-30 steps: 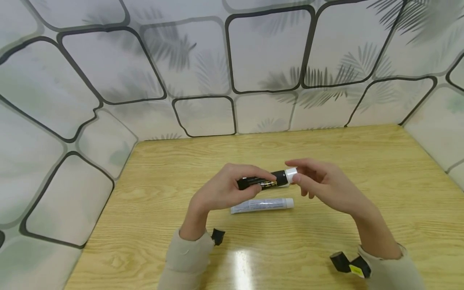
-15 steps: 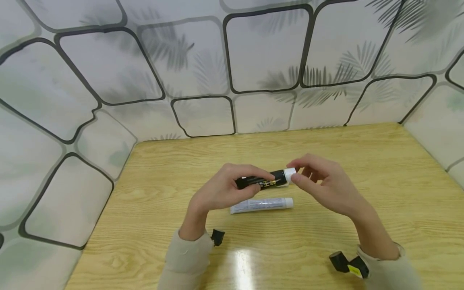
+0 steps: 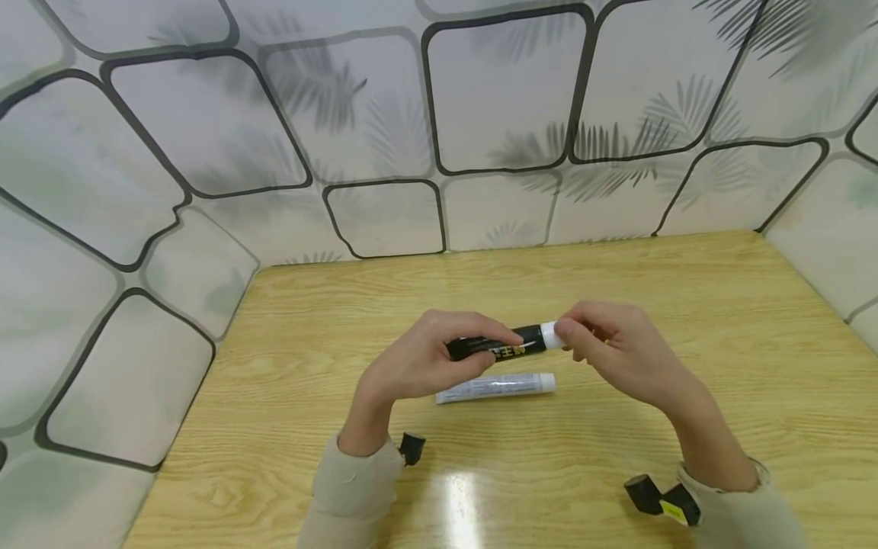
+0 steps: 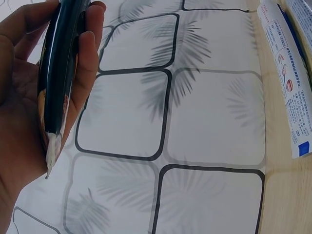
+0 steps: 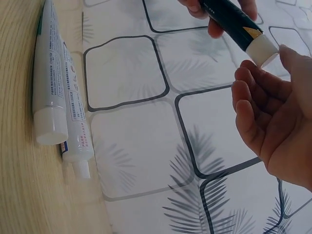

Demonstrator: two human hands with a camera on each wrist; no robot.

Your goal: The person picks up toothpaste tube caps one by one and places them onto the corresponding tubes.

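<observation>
My left hand [image 3: 434, 354] holds a black toothpaste tube [image 3: 531, 338] with gold lettering, its fingers along one side and thumb on the other. The tube is raised above the table, its white cap [image 3: 552, 335] pointing right. At that cap is my right hand [image 3: 620, 343], pinching it between thumb and fingertips; in the right wrist view the thumb and index tip meet the cap [image 5: 262, 50] while the other fingers curl below. The crimped tail [image 4: 52, 146] of the tube shows under my left palm in the left wrist view.
A white toothpaste tube [image 3: 495, 387] lies on the wooden table [image 3: 309, 473] in front of the hands. A second, slimmer white tube [image 5: 75, 112] lies beside it, its narrow tip showing. Patterned panels [image 3: 504, 91] stand behind and on both sides.
My right fingertips have come together on the white cap. The black tube has turned about its length, so different gold lettering faces up. My left hand stays nearly in place.
</observation>
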